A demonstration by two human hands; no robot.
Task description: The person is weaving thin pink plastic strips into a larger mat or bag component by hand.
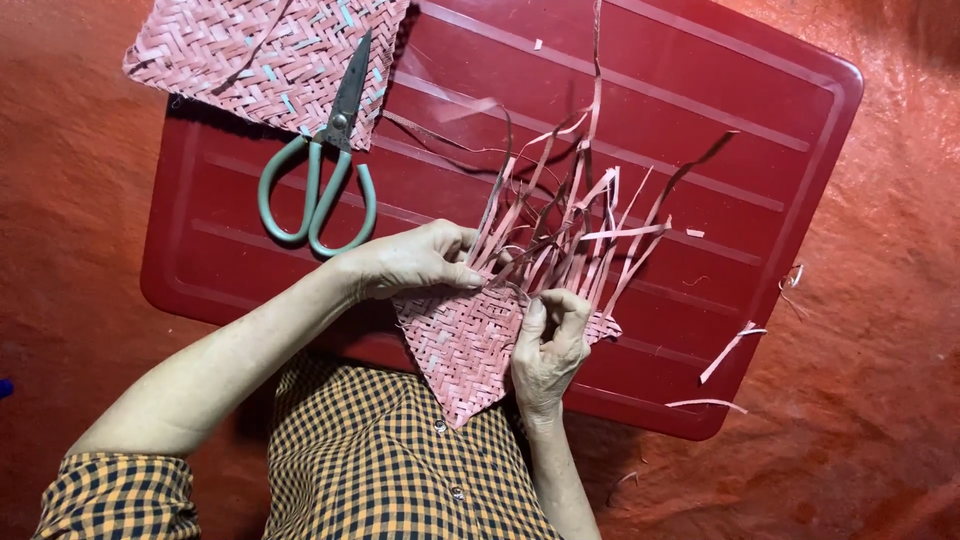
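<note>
1. Nearest the camera, a checked orange-and-black shirt (400, 460) fills the lower middle, with a matching sleeve at the near left.
2. The right hand (548, 345) is curled shut on the right part of a pink woven piece (462, 345), thumb and fingers pinching at its upper edge where the loose strips begin.
3. The left hand (415, 260) reaches in from the left, fingertips closed in a pinch on the piece's upper left edge, at the base of the strips.
4. The woven piece is a triangle with its point toward the person, overlapping the near edge of a dark red plastic tray (700, 160) turned ribbed side up.
5. Unwoven pink strips (575, 215) fan away from the piece across the tray.
6. Farther left, green-handled scissors (325, 160) lie on the tray, blades resting on a second pink woven mat (250, 55).
7. Cut scraps (730, 350) lie at the tray's right edge on the red floor sheet (880, 300).
</note>
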